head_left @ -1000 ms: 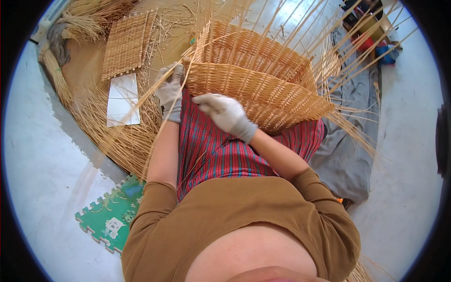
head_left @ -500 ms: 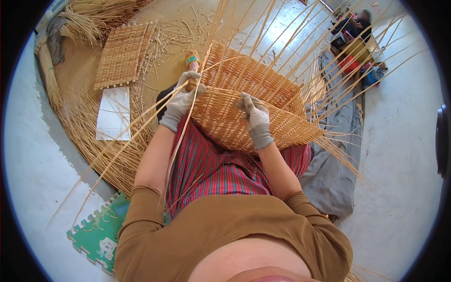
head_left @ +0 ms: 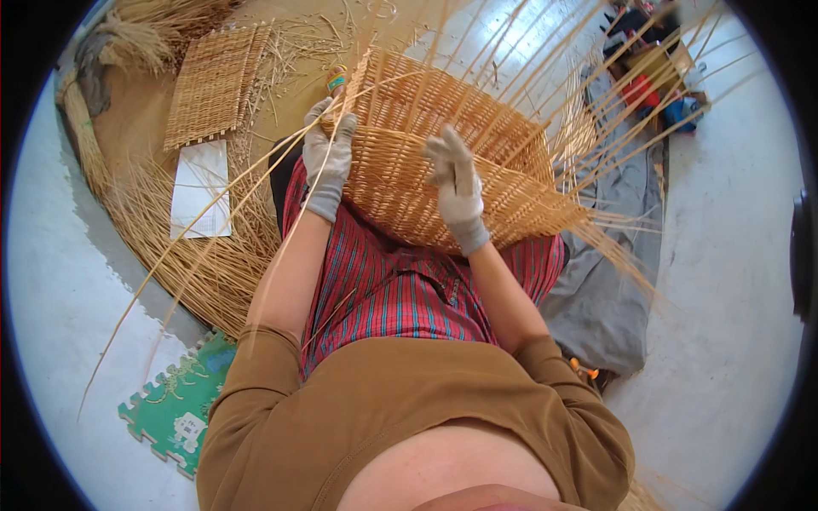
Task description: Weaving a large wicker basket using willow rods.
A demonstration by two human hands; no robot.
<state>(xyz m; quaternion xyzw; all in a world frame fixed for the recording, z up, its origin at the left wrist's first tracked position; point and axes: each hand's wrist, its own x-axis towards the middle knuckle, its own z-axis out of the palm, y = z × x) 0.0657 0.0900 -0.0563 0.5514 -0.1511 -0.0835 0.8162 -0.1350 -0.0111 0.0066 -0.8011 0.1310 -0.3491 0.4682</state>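
Wicker basket (head_left: 443, 179), half woven, lies tilted on my lap so its side faces me. My left hand (head_left: 328, 157) is clenched around a long cane strand (head_left: 213, 247) at the rim, keeping it taut, I think. My right hand (head_left: 456, 183) rests released, fingers spread, steadying the weave. A woven mat (head_left: 213, 85) lies far left on the floor.
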